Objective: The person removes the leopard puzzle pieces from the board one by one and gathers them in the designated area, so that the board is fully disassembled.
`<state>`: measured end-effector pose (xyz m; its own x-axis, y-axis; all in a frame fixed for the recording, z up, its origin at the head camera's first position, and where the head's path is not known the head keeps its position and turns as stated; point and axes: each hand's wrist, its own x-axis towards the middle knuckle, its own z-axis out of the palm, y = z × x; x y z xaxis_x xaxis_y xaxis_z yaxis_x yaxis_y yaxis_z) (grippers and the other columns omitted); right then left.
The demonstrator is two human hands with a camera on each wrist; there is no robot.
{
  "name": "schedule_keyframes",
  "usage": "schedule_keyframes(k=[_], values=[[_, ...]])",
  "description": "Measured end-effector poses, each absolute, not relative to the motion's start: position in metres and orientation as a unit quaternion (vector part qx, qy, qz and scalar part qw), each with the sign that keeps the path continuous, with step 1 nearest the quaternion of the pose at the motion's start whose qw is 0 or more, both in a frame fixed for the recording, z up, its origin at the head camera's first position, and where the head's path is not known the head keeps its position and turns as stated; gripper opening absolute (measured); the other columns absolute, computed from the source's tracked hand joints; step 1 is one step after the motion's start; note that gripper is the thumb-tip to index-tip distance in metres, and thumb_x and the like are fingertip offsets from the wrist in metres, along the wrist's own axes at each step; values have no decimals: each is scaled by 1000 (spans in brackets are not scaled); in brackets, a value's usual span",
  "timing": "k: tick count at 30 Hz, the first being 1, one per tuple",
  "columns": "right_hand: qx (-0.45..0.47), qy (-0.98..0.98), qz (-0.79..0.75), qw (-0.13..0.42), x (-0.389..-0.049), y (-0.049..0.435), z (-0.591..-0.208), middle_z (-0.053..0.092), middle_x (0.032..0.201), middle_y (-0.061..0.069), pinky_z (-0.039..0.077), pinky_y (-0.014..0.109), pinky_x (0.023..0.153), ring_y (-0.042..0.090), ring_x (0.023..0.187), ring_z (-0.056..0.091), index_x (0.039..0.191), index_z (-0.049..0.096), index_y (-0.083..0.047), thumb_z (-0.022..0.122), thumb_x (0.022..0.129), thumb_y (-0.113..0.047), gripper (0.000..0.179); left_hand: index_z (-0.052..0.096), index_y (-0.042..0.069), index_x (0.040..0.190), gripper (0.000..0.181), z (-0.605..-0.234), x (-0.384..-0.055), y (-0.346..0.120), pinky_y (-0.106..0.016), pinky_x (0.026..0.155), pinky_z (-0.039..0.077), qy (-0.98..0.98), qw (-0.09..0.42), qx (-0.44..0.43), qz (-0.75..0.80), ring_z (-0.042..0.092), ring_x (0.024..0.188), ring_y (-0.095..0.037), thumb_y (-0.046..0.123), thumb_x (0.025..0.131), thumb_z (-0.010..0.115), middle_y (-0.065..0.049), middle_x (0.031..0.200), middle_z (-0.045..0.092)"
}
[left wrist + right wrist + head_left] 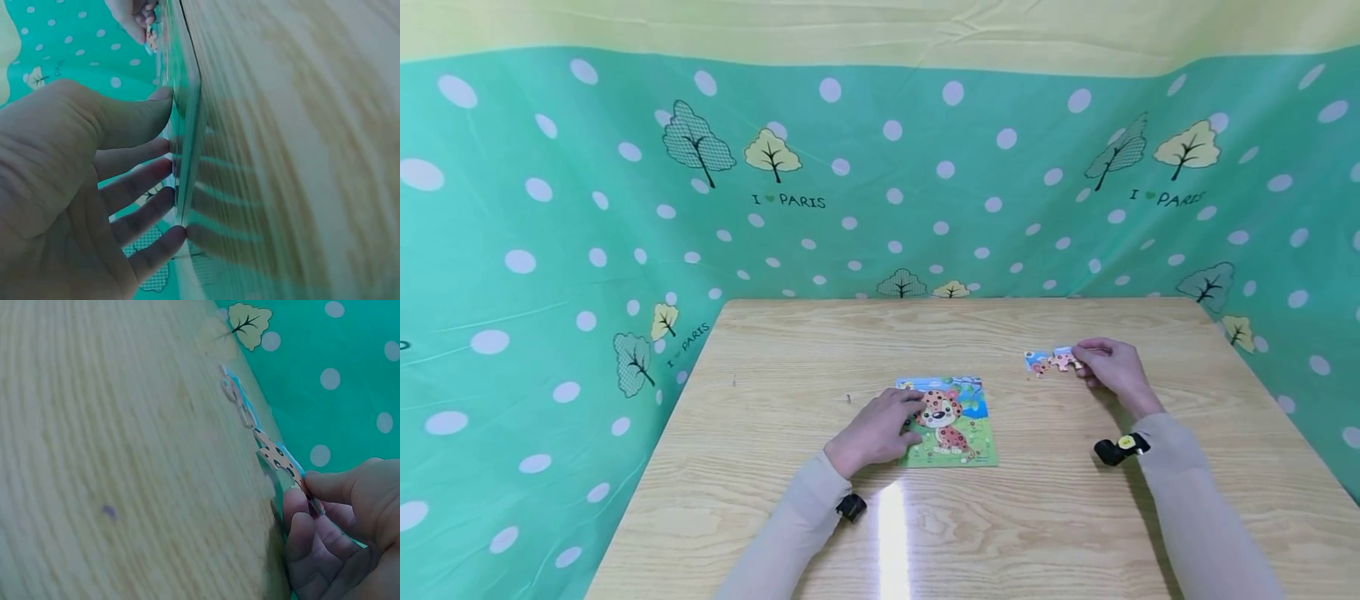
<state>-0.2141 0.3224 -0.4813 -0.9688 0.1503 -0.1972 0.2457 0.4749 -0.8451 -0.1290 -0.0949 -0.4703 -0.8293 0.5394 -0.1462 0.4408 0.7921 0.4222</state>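
Note:
A square puzzle board (973, 433) with a spotted leopard cub on grass lies flat on the wooden table. My left hand (880, 425) rests over its left side, and in the left wrist view the spread fingertips (161, 247) touch the board along its edge. Off to the upper right, my right hand (1112, 371) pinches a spotted puzzle piece (278, 459) between thumb and fingers. Beside it lies another puzzle piece (1037, 361), blue and brown, close to or touching the held one. The right fingertips partly hide the held piece.
The light wooden table (790, 358) meets a green polka-dot cloth (865, 183) at its back and sides. A small dark mark (848, 397) is on the wood left of the board. Light reflects in a bright strip near the front.

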Motion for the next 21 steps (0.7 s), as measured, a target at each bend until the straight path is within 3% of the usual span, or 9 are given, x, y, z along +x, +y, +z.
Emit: schedule_keyframes(k=[9, 16, 21], values=[[114, 896, -428, 4, -215, 321, -487, 75, 105, 15, 62, 24, 62, 6, 72, 69, 134, 66, 5, 67, 106, -31, 45, 55, 10, 155, 61, -470, -129, -96, -53, 129, 35, 934, 137, 261, 202, 39, 157, -30, 34, 102, 73, -6, 168, 45], [106, 932, -346, -28, -212, 319, -487, 76, 117, 24, 48, 33, 81, 30, 95, 71, 123, 75, 1, 72, 102, -31, 38, 56, 10, 155, 62, -470, -130, -96, -54, 129, 36, 934, 135, 262, 201, 40, 156, -30, 36, 101, 74, -6, 167, 47], [104, 932, -347, -27, -212, 318, -489, 74, 122, 27, 51, 47, 90, 40, 109, 68, 124, 74, 2, 71, 103, -30, 39, 57, 11, 154, 62, -470, -130, -96, -54, 128, 37, 935, 134, 262, 199, 41, 155, -31, 36, 101, 75, -6, 166, 48]])
